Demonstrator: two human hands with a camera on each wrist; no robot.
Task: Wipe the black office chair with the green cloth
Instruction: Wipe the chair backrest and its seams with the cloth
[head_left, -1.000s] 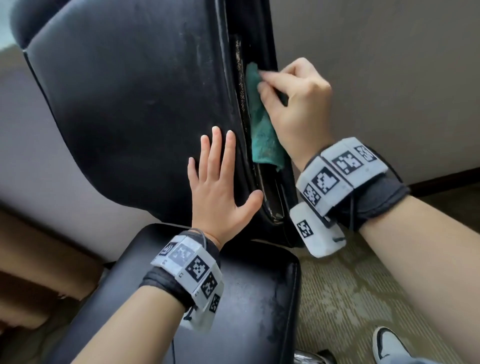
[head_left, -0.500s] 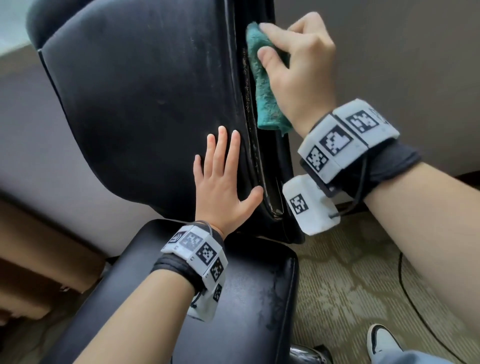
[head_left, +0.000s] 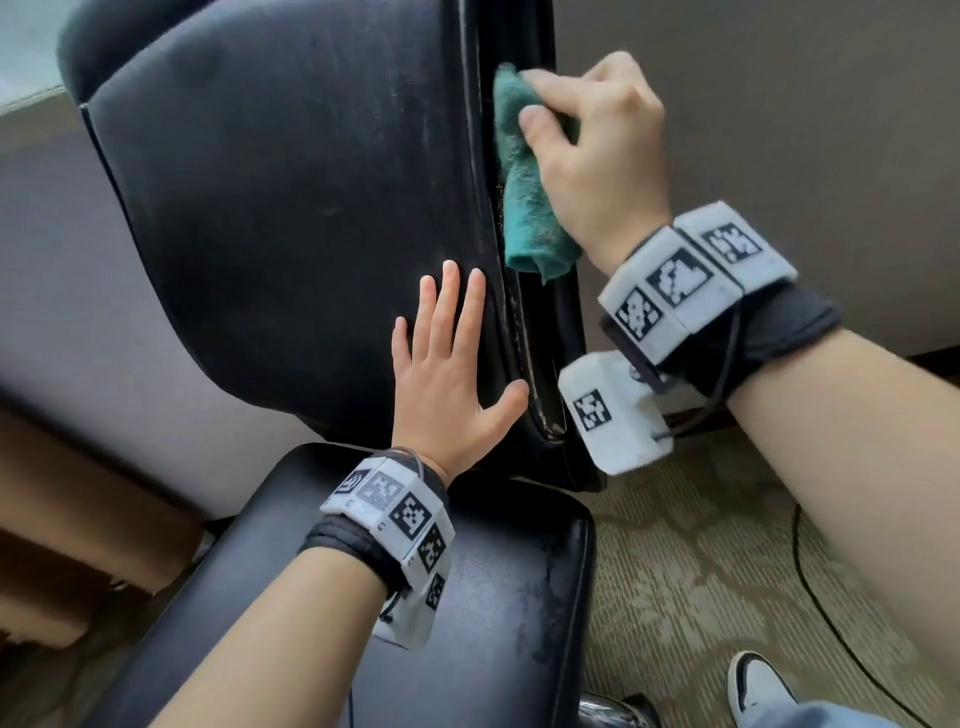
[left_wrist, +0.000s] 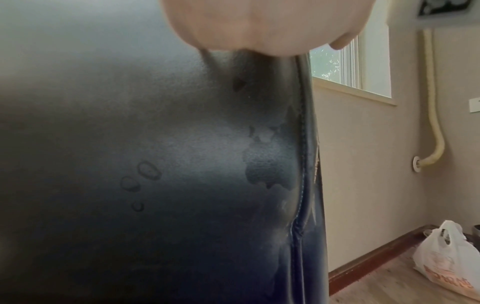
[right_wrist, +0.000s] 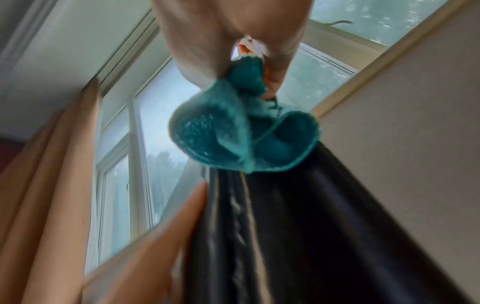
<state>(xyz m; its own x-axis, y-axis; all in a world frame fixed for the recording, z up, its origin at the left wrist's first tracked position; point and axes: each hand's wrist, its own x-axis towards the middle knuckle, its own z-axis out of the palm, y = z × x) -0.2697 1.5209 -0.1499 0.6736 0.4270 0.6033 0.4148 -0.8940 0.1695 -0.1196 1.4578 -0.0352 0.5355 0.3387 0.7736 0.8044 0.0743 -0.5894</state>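
Observation:
The black office chair's backrest (head_left: 291, 208) fills the upper left of the head view, with its seat (head_left: 467, 597) below. My right hand (head_left: 597, 150) grips the green cloth (head_left: 524, 192) and holds it against the backrest's right side edge, near the top. In the right wrist view the cloth (right_wrist: 233, 133) hangs bunched from my fingers over the black edge (right_wrist: 285, 226). My left hand (head_left: 447, 374) lies flat with straight fingers on the lower backrest. The left wrist view shows the worn black leather (left_wrist: 155, 164) and its stitched seam close up.
A beige wall (head_left: 753, 104) stands just right of the chair. Patterned carpet (head_left: 701, 571) with a thin black cable (head_left: 831, 618) and my shoe (head_left: 758, 686) lies lower right. A white plastic bag (left_wrist: 446, 257) sits on the floor by the skirting. Windows and tan curtains (right_wrist: 52, 185) are behind.
My right hand moved the cloth up the backrest's side edge, then slightly back down. The left hand stayed pressed flat on the backrest.

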